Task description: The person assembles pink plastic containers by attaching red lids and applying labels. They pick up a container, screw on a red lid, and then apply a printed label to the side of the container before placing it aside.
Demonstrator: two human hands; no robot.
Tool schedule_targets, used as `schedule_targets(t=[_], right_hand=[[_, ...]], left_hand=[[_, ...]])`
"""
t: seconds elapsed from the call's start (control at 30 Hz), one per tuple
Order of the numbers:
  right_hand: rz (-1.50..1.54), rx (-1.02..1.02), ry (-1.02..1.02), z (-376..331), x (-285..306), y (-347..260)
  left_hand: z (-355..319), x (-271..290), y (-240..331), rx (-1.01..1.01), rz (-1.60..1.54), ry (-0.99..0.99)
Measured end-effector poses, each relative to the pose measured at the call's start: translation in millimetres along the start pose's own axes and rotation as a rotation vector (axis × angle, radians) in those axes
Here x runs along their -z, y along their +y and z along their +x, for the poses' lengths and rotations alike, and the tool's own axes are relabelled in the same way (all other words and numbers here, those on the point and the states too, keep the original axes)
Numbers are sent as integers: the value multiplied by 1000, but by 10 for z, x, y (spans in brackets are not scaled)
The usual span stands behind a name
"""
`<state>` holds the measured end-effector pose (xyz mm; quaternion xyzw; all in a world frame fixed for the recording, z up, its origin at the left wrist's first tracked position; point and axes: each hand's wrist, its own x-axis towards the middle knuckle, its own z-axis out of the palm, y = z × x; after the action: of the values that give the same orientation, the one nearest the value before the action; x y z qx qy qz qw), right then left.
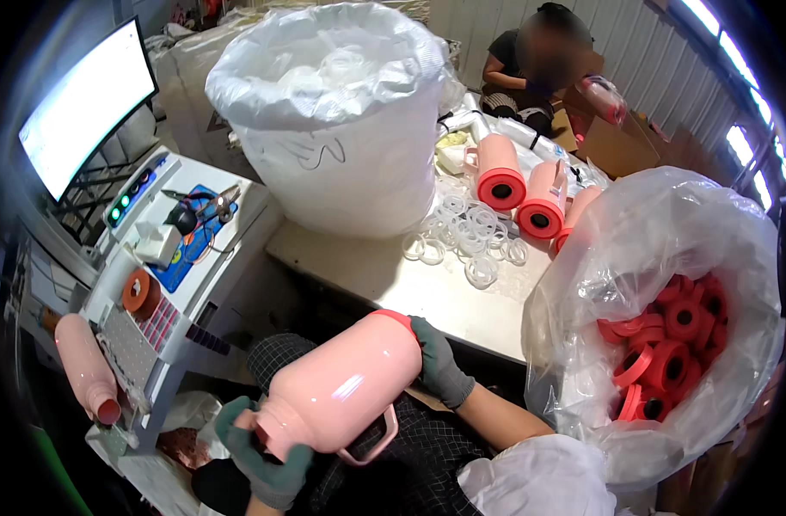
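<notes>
Two gloved hands, left hand (260, 460), right hand (438, 365), gripping pink jug (341, 387)

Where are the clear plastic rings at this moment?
In the head view, the clear plastic rings lie in a loose pile on the metal table, right of centre, between the big white sack and the pink flasks lying down.

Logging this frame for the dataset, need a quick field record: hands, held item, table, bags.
left hand: gloved, grips neck end of pink jug body
right hand: gloved, on jug's red base end
metal table: clear plastic rings, three pink jug bodies lying down
clear bag: red ring caps
white sack: clear rings
</notes>
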<state>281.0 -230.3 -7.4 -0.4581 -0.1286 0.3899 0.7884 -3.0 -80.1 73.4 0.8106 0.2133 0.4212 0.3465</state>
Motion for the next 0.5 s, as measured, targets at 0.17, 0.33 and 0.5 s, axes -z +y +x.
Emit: schedule_targets(t=[0.17, 0.33, 0.5], right_hand=[[-441, 335, 126, -200, -287, -172], [-493, 203, -28, -210, -273, -98], [-486, 109, -288, -166, 286, 195]], left_hand=[[-181, -425, -616, 705, -978, 504], [86, -267, 293, 164, -89, 324], [197, -270, 624, -794, -90, -293]])
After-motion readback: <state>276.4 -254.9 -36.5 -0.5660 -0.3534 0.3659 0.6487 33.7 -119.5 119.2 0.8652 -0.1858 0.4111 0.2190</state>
